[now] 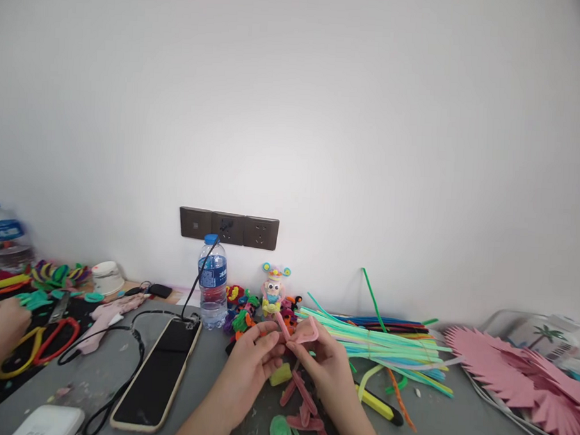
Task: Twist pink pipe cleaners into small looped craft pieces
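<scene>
A bent pink pipe cleaner (308, 337) is held up between my two hands over the table. My left hand (257, 357) pinches its left part between thumb and fingers. My right hand (329, 360) grips it near the bend, fingertips close to the left ones. Below lie several bent darker pink pipe cleaner pieces (304, 394), a coiled green piece (280, 431) and a small yellow piece (280, 374). Just behind my hands stands a small figure with big eyes (272, 290).
A pipe cleaner bundle (385, 343) and a yellow-black tool (380, 405) lie right, with pink zigzag-edged sheets (504, 368) beyond. Left are a phone (158, 372) on a cable, a water bottle (213, 291) and scissors (63, 342). Another person's hand (4, 330) is at far left.
</scene>
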`<state>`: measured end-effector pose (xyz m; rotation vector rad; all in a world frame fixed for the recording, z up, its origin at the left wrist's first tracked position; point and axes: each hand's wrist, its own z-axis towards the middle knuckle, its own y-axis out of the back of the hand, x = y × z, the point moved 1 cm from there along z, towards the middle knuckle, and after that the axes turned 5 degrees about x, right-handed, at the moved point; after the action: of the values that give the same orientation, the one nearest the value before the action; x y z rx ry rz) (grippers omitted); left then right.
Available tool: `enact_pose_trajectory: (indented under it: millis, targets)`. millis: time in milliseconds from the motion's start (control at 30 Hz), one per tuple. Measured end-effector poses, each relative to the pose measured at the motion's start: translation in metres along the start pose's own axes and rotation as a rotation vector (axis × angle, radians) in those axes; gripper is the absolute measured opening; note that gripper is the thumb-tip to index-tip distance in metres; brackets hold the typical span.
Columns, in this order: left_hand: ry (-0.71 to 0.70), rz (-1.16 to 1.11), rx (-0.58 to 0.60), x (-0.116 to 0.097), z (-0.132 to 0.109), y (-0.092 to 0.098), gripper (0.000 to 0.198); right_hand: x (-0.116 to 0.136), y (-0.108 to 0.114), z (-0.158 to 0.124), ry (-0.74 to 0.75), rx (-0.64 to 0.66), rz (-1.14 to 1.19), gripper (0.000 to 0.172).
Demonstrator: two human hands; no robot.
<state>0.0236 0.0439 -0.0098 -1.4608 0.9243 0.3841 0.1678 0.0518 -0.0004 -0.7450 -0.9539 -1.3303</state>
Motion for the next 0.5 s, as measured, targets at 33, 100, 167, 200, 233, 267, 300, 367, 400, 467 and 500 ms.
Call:
enact_pose_trajectory:
  millis: [33, 100, 167, 200, 233, 267, 300, 367, 400, 467, 500]
  targets:
    - [0.021, -0.028, 0.020, 0.0018, -0.0007, -0.0005, 0.035, 0.0020, -0.0014, -0.0006, 0.028, -0.004, -0.065, 0.014]
    - [0.038, -0.053, 0.064, 0.0046, -0.0013, -0.0013, 0.031, 0.0051, -0.0035, -0.0015, 0.059, -0.002, -0.156, 0.014]
    - [0.031, -0.061, 0.064, 0.0058, -0.0009, -0.0011, 0.029, 0.0068, -0.0044, -0.0017, 0.072, 0.008, -0.200, 0.018]
    - [0.024, -0.059, 0.050, 0.0058, -0.0004, -0.0008, 0.029, 0.0072, -0.0043, -0.0016, 0.074, 0.011, -0.213, 0.019]
    - [0.018, -0.053, 0.036, 0.0055, 0.0001, -0.0003, 0.029, 0.0074, -0.0040, -0.0015, 0.075, 0.013, -0.224, 0.020]
    - [0.016, -0.041, 0.026, 0.0050, 0.0005, 0.0000, 0.030, 0.0074, -0.0036, -0.0013, 0.075, 0.017, -0.233, 0.020]
    - [0.011, -0.025, 0.022, 0.0045, 0.0008, 0.0001, 0.030, 0.0073, -0.0032, -0.0012, 0.075, 0.027, -0.240, 0.019]
    - [-0.019, 0.022, 0.012, 0.0032, 0.0008, -0.0002, 0.031, 0.0070, -0.0028, -0.0014, 0.075, 0.053, -0.248, 0.016]
    - [-0.041, 0.047, 0.000, 0.0025, 0.0006, -0.0007, 0.032, 0.0070, -0.0029, -0.0016, 0.075, 0.065, -0.247, 0.015]
    - [-0.080, 0.083, -0.034, 0.0009, -0.0002, -0.0022, 0.035, 0.0075, -0.0035, -0.0023, 0.072, 0.077, -0.235, 0.012]
    - [-0.091, 0.091, -0.055, 0.0000, -0.0005, -0.0030, 0.037, 0.0080, -0.0040, -0.0026, 0.069, 0.079, -0.226, 0.012]
